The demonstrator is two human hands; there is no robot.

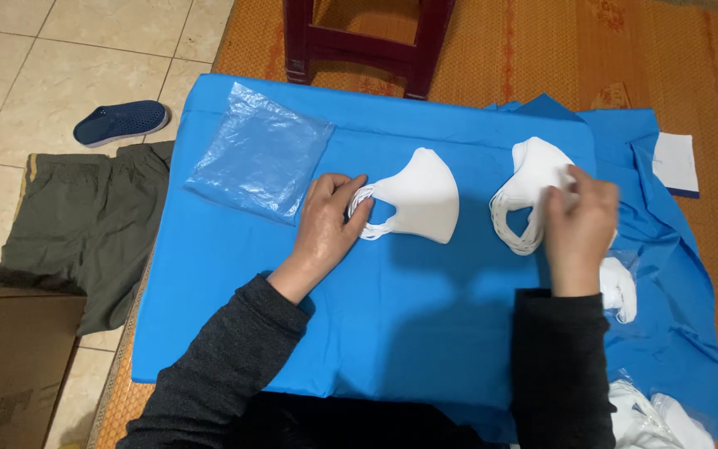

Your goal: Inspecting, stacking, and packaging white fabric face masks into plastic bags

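Note:
A stack of white face masks [421, 197] lies on the blue cloth [392, 333] at centre. My left hand [330, 226] rests on its ear loops at the left end, fingers pressing them down. A second stack of white masks [529, 187] sits to the right, and my right hand [579, 224] grips it at its right side, fingers closed over the edge. A clear plastic bag [261, 154] lies flat at the cloth's upper left.
More white masks in clear wrap [621, 287] lie under my right wrist, and others [654, 416] at the lower right. A dark red stool [367, 41] stands behind the cloth. A cardboard box [10, 357], green trousers [85, 224] and blue shoes [122, 120] lie at left.

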